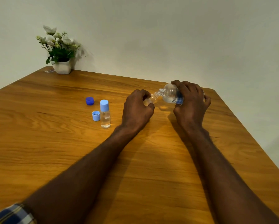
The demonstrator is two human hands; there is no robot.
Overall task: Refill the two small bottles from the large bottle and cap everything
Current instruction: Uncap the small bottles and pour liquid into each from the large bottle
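My right hand [190,102] grips the large clear bottle [171,94], which is tilted with its open mouth pointing left and down. That mouth meets the neck of an uncapped small clear bottle [149,101], held tilted in my left hand [137,109]. A second small bottle [105,114] stands upright to the left with its light blue cap on. Beside it on the wooden table [54,135] lies a loose light blue cap [96,115]. A dark blue cap [89,101] lies farther back.
A white pot of artificial flowers [61,62] stands at the table's far left corner against the wall. The table's right edge runs diagonally close to my right forearm. A checked sleeve shows at the bottom left.
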